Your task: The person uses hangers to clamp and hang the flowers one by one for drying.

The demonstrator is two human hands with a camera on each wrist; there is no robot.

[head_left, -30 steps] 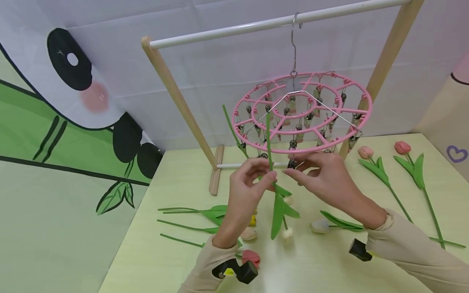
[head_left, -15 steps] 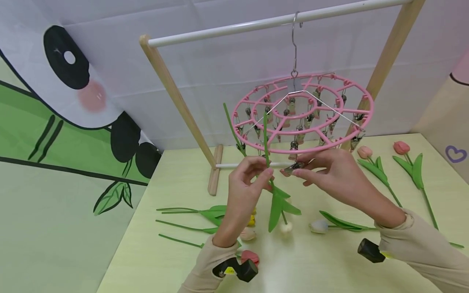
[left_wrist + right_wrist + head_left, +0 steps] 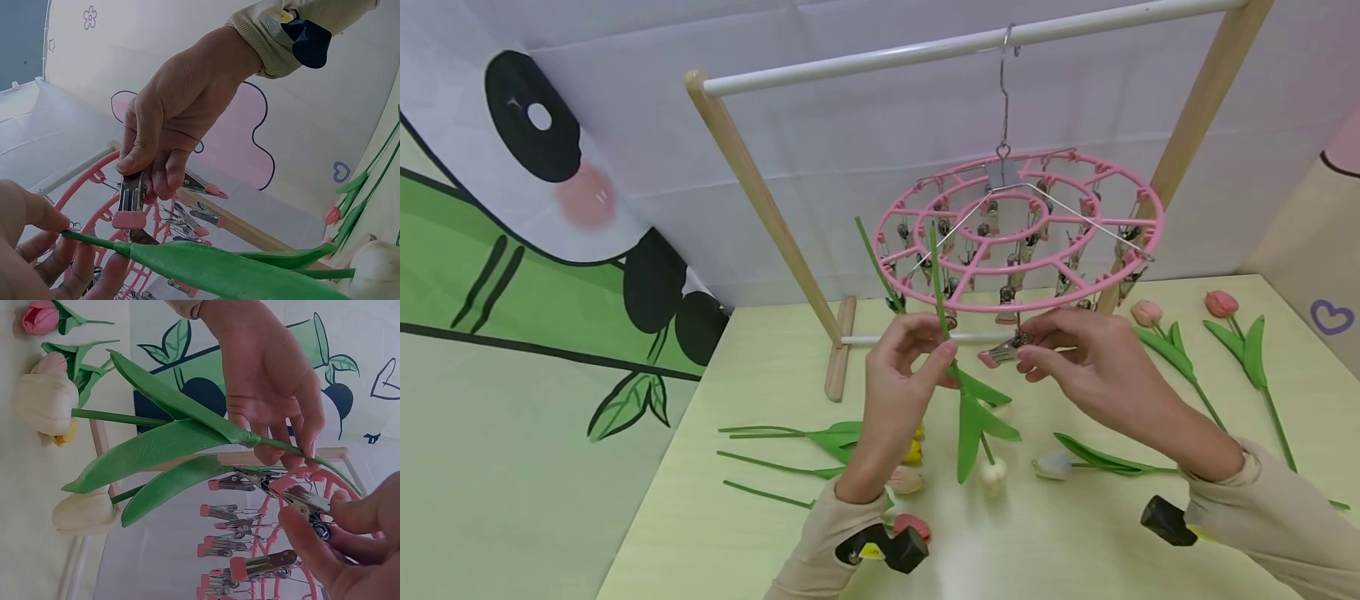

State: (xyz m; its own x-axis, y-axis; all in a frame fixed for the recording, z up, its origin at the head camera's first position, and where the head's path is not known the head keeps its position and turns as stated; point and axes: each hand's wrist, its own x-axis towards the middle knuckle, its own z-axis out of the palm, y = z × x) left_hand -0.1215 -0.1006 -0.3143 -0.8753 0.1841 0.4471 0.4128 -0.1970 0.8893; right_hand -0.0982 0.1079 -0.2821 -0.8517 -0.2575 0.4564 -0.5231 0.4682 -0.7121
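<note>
My left hand [image 3: 898, 383] pinches the green stem of a white artificial tulip [image 3: 973, 421], which hangs head down with its stem end up past the pink ring hanger [image 3: 985, 308]. My right hand [image 3: 1097, 358] pinches a metal clip [image 3: 1002, 350] under the hanger's near rim. The clip's pink tips point left at the stem, a small gap away in the head view. In the right wrist view the clip [image 3: 306, 497] sits close to the held stem. A second white tulip [image 3: 84, 511] hangs behind, its stem at a clip.
The hanger hooks onto a white rail [image 3: 865, 60] with wooden legs [image 3: 760, 196]. Many clips dangle from its rings. Several tulips lie at left on the table [image 3: 677, 500]; a white tulip [image 3: 1054, 465] and two pink tulips [image 3: 1222, 303] lie at right.
The clip in my right hand has turned from hanging straight down to lying sideways, tips leftward. My right hand has shifted slightly right. My left hand keeps its hold on the stem.
</note>
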